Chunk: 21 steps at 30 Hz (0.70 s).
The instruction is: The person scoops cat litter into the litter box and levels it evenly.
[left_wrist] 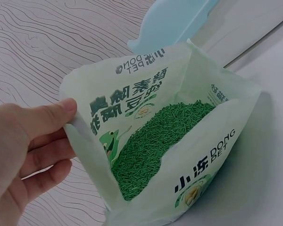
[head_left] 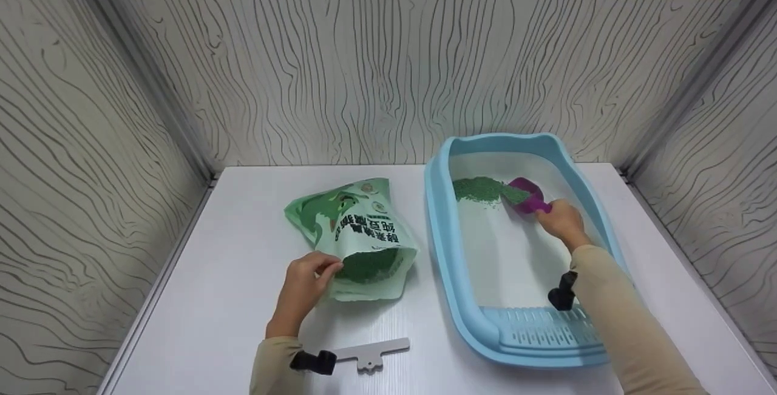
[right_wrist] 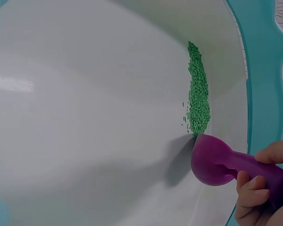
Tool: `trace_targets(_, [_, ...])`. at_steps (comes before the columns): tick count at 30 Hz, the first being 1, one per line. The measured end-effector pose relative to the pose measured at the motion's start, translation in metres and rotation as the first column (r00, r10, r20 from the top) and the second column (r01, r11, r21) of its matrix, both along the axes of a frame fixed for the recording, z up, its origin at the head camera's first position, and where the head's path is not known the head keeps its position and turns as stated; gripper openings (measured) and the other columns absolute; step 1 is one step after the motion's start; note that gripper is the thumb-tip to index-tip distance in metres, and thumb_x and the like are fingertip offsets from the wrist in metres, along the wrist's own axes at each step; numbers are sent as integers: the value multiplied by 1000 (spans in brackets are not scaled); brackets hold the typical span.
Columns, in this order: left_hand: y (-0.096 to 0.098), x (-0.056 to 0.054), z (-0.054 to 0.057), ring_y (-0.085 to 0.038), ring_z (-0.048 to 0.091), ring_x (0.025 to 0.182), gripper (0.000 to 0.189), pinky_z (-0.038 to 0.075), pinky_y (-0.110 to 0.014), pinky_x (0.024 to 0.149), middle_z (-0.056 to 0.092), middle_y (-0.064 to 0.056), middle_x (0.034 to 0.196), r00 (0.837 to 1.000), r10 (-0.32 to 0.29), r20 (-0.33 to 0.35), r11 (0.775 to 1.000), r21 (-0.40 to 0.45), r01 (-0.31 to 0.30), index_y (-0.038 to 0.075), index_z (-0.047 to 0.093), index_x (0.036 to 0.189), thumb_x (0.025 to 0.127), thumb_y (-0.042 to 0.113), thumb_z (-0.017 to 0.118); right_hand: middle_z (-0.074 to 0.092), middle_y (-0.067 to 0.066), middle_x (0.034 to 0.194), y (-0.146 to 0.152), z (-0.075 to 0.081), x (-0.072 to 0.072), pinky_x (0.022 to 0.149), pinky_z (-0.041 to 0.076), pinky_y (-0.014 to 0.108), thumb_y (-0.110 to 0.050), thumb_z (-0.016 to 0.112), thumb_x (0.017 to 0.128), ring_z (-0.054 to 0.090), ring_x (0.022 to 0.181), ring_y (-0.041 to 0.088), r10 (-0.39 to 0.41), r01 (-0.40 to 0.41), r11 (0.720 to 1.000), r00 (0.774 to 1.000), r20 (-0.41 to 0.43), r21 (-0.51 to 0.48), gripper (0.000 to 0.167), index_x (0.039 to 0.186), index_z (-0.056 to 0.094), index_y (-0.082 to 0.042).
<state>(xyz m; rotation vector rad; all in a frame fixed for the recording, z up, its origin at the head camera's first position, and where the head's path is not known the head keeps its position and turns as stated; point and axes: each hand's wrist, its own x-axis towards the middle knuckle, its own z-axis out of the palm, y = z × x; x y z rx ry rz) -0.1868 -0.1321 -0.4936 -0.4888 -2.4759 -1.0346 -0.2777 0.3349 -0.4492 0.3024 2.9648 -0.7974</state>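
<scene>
Sharing only the head view, left grip (head_left: 303, 283) pinches bag (head_left: 364, 219), right grip (head_left: 563, 224) clutches scoop (right_wrist: 213, 162).

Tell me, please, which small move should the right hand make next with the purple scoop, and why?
Probably the right hand should tip the purple scoop a little further: green pellets appear to lie in it, and its mouth faces the green pile inside the blue tray.
</scene>
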Motion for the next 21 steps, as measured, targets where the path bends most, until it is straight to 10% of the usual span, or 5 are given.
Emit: trace_targets(21, [0,2,2,-8,65,69,10,54,-20,63,72,-3,77,1000,3,11,1000,10,-3,6,74,84,85,16,72,52,12,72,8,14,2,57,37,29,-17,50,94,47,68,23,-10,11,998,999,-32,54,34,100,58,15])
